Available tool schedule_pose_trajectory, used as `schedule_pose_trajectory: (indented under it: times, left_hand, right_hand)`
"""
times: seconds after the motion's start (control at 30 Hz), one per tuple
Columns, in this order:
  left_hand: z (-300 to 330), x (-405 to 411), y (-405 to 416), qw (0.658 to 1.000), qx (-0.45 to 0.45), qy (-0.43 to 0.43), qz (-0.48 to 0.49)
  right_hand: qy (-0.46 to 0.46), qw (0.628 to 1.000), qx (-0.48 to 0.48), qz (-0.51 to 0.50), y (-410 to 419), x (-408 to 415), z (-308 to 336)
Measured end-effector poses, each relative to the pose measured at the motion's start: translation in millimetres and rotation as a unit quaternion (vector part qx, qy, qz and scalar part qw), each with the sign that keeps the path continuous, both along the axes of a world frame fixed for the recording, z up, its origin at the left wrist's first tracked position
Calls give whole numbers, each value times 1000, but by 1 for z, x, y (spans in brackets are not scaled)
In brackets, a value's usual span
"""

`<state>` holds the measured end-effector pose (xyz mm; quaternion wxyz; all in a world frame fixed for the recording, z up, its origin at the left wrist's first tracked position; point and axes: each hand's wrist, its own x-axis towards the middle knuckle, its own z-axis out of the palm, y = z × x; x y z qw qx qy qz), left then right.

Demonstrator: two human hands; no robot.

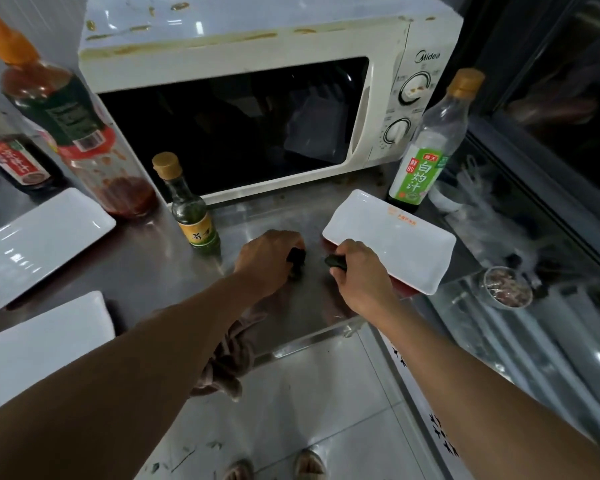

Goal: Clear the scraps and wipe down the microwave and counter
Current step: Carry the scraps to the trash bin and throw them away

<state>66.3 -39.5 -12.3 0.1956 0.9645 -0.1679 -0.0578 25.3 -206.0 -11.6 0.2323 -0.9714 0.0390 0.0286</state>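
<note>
Left hand [264, 259]: fingers curled down onto the counter [291, 216], closed round a dark scrap [296, 256] that shows at the fingertips. A second dark bit lies just below it on the steel. Right hand [357, 271]: thumb and fingers pinch another dark scrap, the right scrap [336, 262], held just above the counter, close to the left hand but apart from it.

Right hand overlaps the near edge of a white tray [395, 237], which sits at the counter's right end and overhangs the edge. A brownish cloth [229, 358] hangs off the counter's front edge, under the left forearm.

Microwave [243, 98] stands at the back of the counter, door closed, brown stains along its top edge. Crumbs on the counter by its right front corner.

A small green bottle [193, 209] stands just left of the left hand. A green-labelled clear bottle [426, 147] stands beside the microwave's controls, behind the tray. A red sauce bottle [77, 133] and a dark bottle [18, 164] stand at left, with two more white trays [39, 244] in front of them.
</note>
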Motion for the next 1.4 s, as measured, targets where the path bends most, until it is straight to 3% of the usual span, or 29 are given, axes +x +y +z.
schedule_pose_trajectory:
  times: [0.6, 1.0, 1.4]
  left_hand:
    - [-11, 1, 27, 998, 18, 19, -64]
    - [-17, -7, 24, 1000, 11, 3, -15]
    - [-17, -13, 31, 993, -82, 37, 73]
  right_hand:
    - [-11, 999, 31, 11, 9, -1, -9]
    - [-3, 1000, 28, 15, 11, -4, -8]
    - [-3, 999, 29, 26, 15, -6, 0]
